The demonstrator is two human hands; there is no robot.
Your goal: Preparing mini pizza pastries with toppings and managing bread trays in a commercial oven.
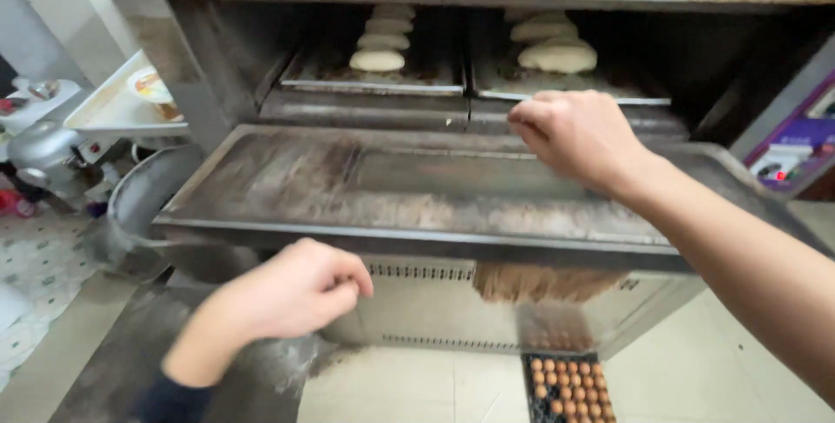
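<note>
Tray of brown eggs [569,388] on floor, metal bowl [143,206], grey mixer [39,155]

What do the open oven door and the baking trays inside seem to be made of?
The oven door looks like bare sheet metal, dull grey with brown scorch stains and a floury film. The baking trays look like thin dark metal with bright worn edges, holding pale dough pieces. The right hand hovers near the right tray's edge.
</note>
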